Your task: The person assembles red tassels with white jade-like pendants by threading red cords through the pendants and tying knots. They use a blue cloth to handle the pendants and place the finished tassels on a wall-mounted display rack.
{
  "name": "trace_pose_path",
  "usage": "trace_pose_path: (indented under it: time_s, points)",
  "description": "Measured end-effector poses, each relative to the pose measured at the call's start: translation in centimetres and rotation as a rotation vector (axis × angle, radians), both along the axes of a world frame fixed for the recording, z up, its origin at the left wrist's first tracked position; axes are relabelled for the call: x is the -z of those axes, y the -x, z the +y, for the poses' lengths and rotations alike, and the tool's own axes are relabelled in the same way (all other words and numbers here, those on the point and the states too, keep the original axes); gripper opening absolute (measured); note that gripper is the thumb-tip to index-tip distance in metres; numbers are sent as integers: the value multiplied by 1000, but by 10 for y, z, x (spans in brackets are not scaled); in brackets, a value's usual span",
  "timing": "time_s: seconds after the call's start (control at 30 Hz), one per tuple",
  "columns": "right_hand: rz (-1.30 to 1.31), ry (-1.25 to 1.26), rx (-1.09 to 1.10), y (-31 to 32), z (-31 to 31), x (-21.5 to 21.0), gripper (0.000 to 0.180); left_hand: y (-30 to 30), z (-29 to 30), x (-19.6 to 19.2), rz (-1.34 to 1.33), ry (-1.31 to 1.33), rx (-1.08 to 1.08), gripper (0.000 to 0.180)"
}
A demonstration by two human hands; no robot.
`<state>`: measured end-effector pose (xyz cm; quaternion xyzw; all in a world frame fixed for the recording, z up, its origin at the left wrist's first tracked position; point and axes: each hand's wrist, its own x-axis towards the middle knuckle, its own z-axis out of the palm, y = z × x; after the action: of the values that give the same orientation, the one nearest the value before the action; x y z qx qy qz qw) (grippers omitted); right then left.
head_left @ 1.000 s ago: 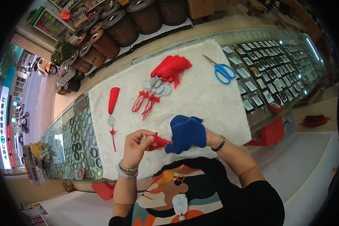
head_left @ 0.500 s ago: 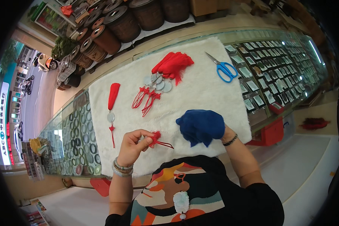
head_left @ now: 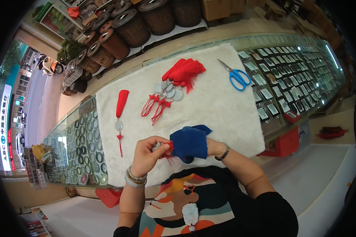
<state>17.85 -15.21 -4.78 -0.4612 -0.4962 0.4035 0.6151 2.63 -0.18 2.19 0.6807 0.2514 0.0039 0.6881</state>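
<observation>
My left hand (head_left: pixel 146 154) is closed, pinching a pendant with red cord and fringe (head_left: pixel 169 148); a pale grey piece of it shows between the fingers. My right hand (head_left: pixel 214 149) holds a dark blue cloth (head_left: pixel 189 143), which drapes over its fingers and hides them. The cloth meets the pendant beside my left fingertips. Left of my hands, a red tassel (head_left: pixel 122 103) with a round pale disc (head_left: pixel 118 125) and a corded loop lies stretched out. Farther off lies a bunch of red tassels (head_left: pixel 183 72) with several grey discs (head_left: pixel 170 91) and red cord loops (head_left: pixel 156 108).
A white plush mat (head_left: pixel 209 102) covers the middle of a glass display counter. Blue-handled scissors (head_left: pixel 238 79) lie at its far right. Under the glass are bangles (head_left: pixel 83 146) on the left and rows of small pieces (head_left: pixel 292 83) on the right. Brown lidded barrels (head_left: pixel 131 27) stand beyond.
My right hand has carried the blue cloth leftward to the pendant in my left hand. The pendant's loop is now hidden by the cloth. My left hand has shifted slightly right.
</observation>
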Motion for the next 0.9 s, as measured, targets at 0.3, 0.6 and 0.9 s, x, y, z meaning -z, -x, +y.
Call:
trace_pose_path:
  time_s: [0.3,0.6,0.9]
  points:
    - [315,256,-187,-7,-26,47,30,14,21,8,-75,98,-185,11]
    - [-183,-208,-86,-36,-37,46,25,16,30,11,-108,82,-317,17]
    - [-751,18,486,13,-6,12,18,-7,-25,35,-160,714,-517,21]
